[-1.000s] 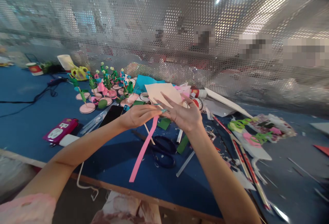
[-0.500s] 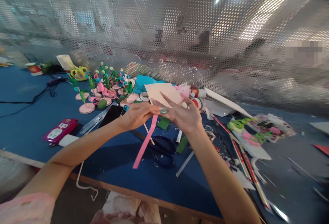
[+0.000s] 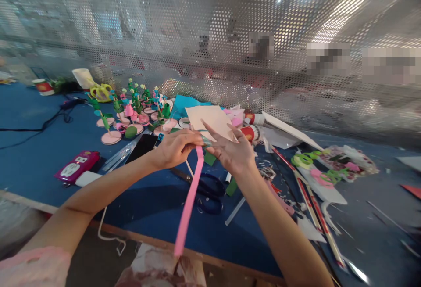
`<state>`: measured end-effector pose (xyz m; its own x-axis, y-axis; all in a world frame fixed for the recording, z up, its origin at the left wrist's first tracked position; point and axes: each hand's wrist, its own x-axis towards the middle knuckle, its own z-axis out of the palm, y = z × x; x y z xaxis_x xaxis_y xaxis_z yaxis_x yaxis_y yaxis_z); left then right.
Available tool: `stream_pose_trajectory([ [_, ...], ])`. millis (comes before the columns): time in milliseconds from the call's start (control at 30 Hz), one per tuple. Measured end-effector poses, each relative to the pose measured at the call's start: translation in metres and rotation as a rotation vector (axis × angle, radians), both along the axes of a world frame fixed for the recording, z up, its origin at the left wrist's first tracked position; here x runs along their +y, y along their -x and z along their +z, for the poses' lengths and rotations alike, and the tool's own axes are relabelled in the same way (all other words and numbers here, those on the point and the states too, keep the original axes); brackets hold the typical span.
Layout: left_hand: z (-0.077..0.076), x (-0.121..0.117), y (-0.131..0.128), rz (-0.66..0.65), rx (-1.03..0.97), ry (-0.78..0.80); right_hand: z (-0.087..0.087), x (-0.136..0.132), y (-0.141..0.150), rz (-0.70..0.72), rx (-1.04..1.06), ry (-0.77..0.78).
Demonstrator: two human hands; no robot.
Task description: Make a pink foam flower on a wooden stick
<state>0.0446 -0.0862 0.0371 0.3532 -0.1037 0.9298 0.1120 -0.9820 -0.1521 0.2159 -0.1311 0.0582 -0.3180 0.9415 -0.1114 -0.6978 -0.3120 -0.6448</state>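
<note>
While a pink paper strip (image 3: 188, 203) hangs towards six o'clock from the pinched fingers of the left hand (image 3: 179, 146), the right hand (image 3: 235, 155) fans its fingers at three o'clock, any thumb grip hidden; scissors (image 3: 205, 194) lie at the strip's two o'clock, a smartphone (image 3: 143, 146) at its ten.

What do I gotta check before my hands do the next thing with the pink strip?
1. Pink strip held: ok, the left hand pinches its upper part.
2. Right hand gripping it too: cannot tell; the fingers overlap there.
3. Strip's lower end free: ok, it hangs loose.
4. Scissors out of the hands: ok, they lie on the blue table.
5. Table tidy: not ok, paper scraps litter it.
</note>
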Motion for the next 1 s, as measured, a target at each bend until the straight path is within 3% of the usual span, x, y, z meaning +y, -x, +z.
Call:
stream_pose_trajectory([
  [167,0.009,-0.003,0.010,0.004,0.158,-0.338,0.003,-0.004,0.003,-0.006,0.020,-0.003],
  [400,0.004,0.009,0.010,0.018,0.143,-0.478,0.000,0.003,0.008,-0.106,-0.134,0.138],
  [533,-0.004,0.019,0.011,0.112,0.268,-0.310,-0.002,0.005,0.016,-0.181,-0.219,0.192],
  [733,-0.001,0.022,0.017,0.017,0.524,-0.063,-0.005,0.006,0.014,-0.022,-0.297,0.130],
  [800,0.002,0.021,0.018,0.009,0.558,-0.067,-0.008,0.006,0.013,0.024,-0.310,0.095],
  [900,0.004,0.023,0.017,-0.014,0.438,-0.236,-0.015,0.011,0.012,0.003,-0.321,0.080],
  [1000,0.007,0.027,0.015,0.029,0.288,-0.251,-0.023,0.021,0.007,-0.209,-0.359,0.024],
])
